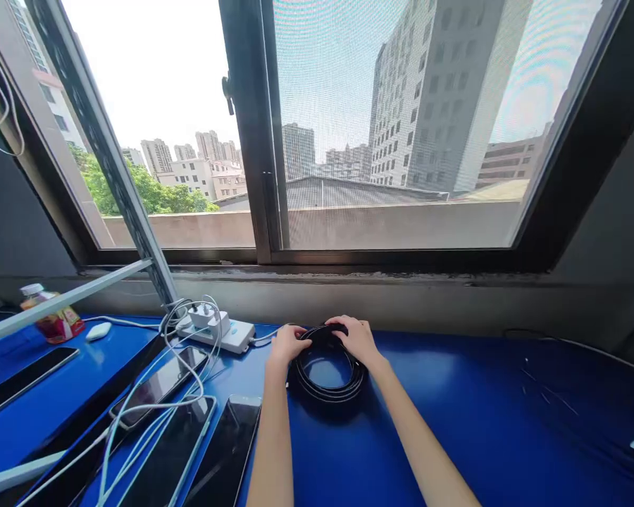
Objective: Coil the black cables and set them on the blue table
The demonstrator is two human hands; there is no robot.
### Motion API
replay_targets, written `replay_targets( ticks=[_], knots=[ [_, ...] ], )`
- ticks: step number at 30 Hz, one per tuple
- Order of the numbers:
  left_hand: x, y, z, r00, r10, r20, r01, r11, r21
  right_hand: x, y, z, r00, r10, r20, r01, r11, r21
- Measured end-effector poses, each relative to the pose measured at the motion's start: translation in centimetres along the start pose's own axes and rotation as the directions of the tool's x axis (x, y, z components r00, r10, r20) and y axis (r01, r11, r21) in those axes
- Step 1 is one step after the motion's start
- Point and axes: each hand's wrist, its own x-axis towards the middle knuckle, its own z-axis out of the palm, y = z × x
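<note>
A coil of black cable (330, 394) rests on the blue tabletop (433, 436), close to the wall under the window. My left hand (289, 345) grips the coil at its upper left, thumb on the inner side and fingers around the outside. At the upper right of the coil, my right hand (356, 339) holds the loops between thumb and fingers. Both hands are closed on the cable, and some fingertips are hidden behind it.
Left of my arms lie several phones, one a dark phone (227, 451), under tangled white charging cables (137, 408). A white power strip (237, 336) sits by the wall. A metal frame post (121, 176) rises at left, near a bottle (53, 317). Thin cable (586, 345) runs along the right.
</note>
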Motion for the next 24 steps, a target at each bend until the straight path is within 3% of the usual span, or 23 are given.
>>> replay_targets(
  ticks=[5,12,21,24],
  knots=[
    [-1.3,-0.6,1.7,0.985,-0.022,-0.169,0.003,0.994,-0.113,0.1,1.5,0.1,0.999,-0.031,0.034,0.030,0.999,0.039],
    [-1.8,-1.5,3.9,0.917,-0.074,-0.393,-0.043,0.958,-0.282,0.3,3.7,1.1,0.999,-0.048,0.003,0.047,0.980,0.195],
    [-1.4,-3.4,3.0,0.833,-0.286,-0.473,0.071,0.904,-0.421,-0.9,9.0,0.1,0.989,0.085,-0.125,-0.028,0.914,0.404],
    [-1.3,-3.5,3.0,0.823,-0.306,-0.478,0.090,0.902,-0.422,-1.4,9.9,0.4,0.985,0.116,-0.128,-0.051,0.904,0.424]
  ],
)
